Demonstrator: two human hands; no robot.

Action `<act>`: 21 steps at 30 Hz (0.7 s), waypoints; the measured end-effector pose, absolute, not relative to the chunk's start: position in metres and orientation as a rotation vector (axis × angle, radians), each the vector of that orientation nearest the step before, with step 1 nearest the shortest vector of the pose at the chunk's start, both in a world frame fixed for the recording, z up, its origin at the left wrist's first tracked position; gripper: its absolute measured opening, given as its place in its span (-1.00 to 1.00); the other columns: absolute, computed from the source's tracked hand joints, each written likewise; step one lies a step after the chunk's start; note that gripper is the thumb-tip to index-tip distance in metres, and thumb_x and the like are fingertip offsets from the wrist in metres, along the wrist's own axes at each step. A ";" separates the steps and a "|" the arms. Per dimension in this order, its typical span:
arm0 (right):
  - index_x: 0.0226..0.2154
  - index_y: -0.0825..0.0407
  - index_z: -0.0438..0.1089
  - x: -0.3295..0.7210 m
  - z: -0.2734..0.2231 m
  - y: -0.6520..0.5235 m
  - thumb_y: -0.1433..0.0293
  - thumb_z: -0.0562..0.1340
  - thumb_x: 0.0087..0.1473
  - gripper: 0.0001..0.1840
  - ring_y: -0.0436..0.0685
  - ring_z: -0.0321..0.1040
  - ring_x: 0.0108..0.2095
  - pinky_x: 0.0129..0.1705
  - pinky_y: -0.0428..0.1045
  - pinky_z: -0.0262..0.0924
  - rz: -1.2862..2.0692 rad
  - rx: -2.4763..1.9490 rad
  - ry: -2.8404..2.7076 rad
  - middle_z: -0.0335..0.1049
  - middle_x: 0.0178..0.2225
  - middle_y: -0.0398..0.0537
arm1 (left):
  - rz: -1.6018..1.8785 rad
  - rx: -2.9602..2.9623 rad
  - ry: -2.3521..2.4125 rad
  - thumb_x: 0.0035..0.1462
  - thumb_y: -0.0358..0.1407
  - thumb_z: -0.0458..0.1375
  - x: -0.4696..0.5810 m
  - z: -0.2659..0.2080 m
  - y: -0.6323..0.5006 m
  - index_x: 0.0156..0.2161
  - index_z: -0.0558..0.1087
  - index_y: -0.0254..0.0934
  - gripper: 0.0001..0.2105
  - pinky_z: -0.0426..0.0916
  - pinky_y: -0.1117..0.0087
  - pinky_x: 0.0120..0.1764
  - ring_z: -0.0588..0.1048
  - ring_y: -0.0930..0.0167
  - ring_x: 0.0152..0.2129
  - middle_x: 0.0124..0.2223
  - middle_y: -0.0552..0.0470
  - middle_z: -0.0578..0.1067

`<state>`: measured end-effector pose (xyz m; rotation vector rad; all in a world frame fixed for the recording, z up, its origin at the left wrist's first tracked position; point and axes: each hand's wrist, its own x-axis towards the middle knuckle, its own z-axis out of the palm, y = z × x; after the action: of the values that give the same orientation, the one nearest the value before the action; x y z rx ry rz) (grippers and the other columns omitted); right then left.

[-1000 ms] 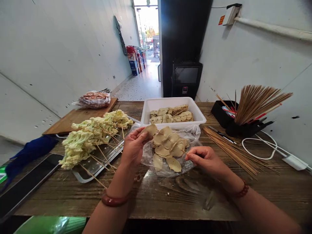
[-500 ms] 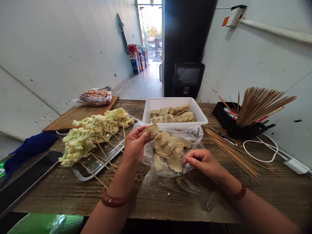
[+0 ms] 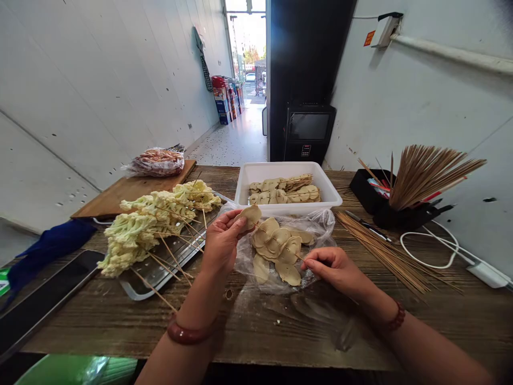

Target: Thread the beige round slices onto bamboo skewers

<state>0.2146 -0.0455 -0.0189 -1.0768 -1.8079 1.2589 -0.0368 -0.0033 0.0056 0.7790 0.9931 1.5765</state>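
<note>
My left hand (image 3: 223, 238) pinches a round, flat, pale beige slice (image 3: 251, 215) between thumb and fingers, above the plastic bag (image 3: 245, 262). My right hand (image 3: 334, 269) is closed on a thin wooden skewer (image 3: 298, 257), near its right end. That skewer runs leftward through several overlapping beige slices (image 3: 276, 241), and its other end shows close to the slice in my left hand. More loose slices (image 3: 287, 272) lie under it on the clear bag. Behind them, a white plastic tub (image 3: 288, 210) holds finished-looking skewers of the same slices (image 3: 266, 196).
Skewered cauliflower (image 3: 140, 230) is piled on a metal tray (image 3: 144, 291) at left, by a cutting board (image 3: 96, 198) with a bagged food item (image 3: 156, 161). Bare skewers (image 3: 385, 254) lie right, near a black holder (image 3: 363, 187) full of skewers. A phone-like dark slab (image 3: 48, 299) lies left.
The view has tilted very slightly. Both hands keep nearly the same place and grip, with the slice and the skewer still held.
</note>
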 end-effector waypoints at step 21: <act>-0.46 0.14 0.53 0.213 -0.025 -0.046 0.14 0.20 0.16 -0.58 -0.04 0.14 -0.57 -0.49 -0.12 0.05 1.253 -1.109 -1.798 0.30 -0.61 -0.14 | 1.582 0.934 1.058 -0.21 -0.27 0.45 -0.029 0.004 -0.007 -0.27 0.56 -0.34 -0.66 0.47 0.42 -0.35 0.55 0.43 -0.44 -0.35 0.00 0.62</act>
<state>0.2132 -0.0465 -0.0253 -1.1091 -1.7979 1.2532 -0.0288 -0.0066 0.0044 0.9338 1.0582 1.5818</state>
